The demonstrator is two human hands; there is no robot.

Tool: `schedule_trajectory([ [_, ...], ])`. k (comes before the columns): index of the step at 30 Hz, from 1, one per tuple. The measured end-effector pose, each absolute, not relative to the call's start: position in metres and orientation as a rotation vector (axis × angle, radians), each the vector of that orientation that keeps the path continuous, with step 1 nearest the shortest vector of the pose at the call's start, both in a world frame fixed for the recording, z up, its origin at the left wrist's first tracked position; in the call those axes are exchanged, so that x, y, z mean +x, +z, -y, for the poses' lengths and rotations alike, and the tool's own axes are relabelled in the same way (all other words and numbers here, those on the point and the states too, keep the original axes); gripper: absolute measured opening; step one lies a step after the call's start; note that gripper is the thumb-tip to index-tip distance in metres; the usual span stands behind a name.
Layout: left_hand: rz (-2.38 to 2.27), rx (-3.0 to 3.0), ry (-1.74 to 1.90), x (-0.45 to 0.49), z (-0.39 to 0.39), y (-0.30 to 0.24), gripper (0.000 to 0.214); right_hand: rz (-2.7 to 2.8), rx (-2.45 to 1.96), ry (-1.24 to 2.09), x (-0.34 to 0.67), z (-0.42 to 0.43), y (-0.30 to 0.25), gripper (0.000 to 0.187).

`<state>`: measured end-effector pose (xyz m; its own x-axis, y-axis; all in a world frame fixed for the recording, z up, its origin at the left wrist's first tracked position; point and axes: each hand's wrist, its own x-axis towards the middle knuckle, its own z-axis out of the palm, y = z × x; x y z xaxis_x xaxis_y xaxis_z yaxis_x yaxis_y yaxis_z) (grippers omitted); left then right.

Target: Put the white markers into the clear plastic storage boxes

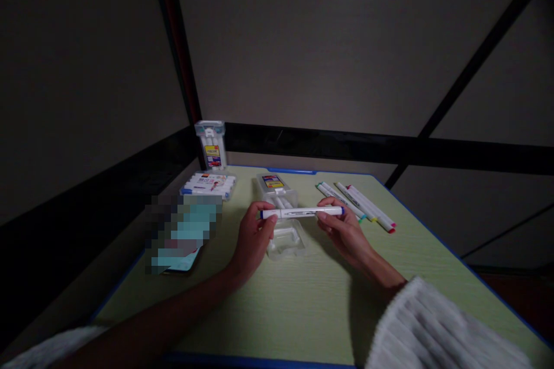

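A white marker (298, 213) with dark blue ends is held level above the table. My left hand (253, 236) pinches it near its left end, and my right hand (344, 228) grips it near the right end. Behind it lies a clear plastic marker case (275, 189) on its side, with a colourful label and white markers inside. The case's clear lid (287, 245) rests in front of it, partly below the held marker. Several white markers (363, 206) with green, yellow and red ends lie side by side beyond my right hand.
At the back left a closed clear case of markers (212, 147) stands upright. A flat pack of white markers (209, 185) lies in front of it. A phone-like device (186, 262), partly pixelated, is at the left edge. The pale green table (277, 311) has a blue rim.
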<state>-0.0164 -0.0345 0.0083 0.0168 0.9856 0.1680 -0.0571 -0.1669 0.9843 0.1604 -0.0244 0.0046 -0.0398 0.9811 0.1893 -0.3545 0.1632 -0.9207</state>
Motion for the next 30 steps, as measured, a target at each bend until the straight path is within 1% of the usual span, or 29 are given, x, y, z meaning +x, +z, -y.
schedule_trajectory([
  [8, -1.068, 1.343, 1.334, -0.0159, 0.032, 0.0066, 0.017, 1.081, -0.753, 1.265, 0.1603, 0.023, 0.0037, 0.017],
  [14, -1.099, 1.385, 1.288, -0.0167, 0.0336, 0.0078, 0.032, 1.071, -0.762, 1.26, 0.1604, 0.0244, 0.0048, 0.019],
  [17, -1.124, 1.38, 1.283, -0.0157, 0.0347, 0.0099, 0.035, 1.092, -0.758, 1.257, 0.1606, 0.0249, 0.0052, 0.019],
  [25, -1.106, 1.363, 1.297, -0.0163, 0.035, 0.0098, 0.035, 1.111, -0.778, 1.244, 0.1594, 0.025, 0.0071, 0.019],
  [30, -1.071, 1.372, 1.313, -0.0167, 0.0324, 0.0069, 0.028, 1.084, -0.775, 1.26, 0.16, 0.024, 0.0057, 0.019],
])
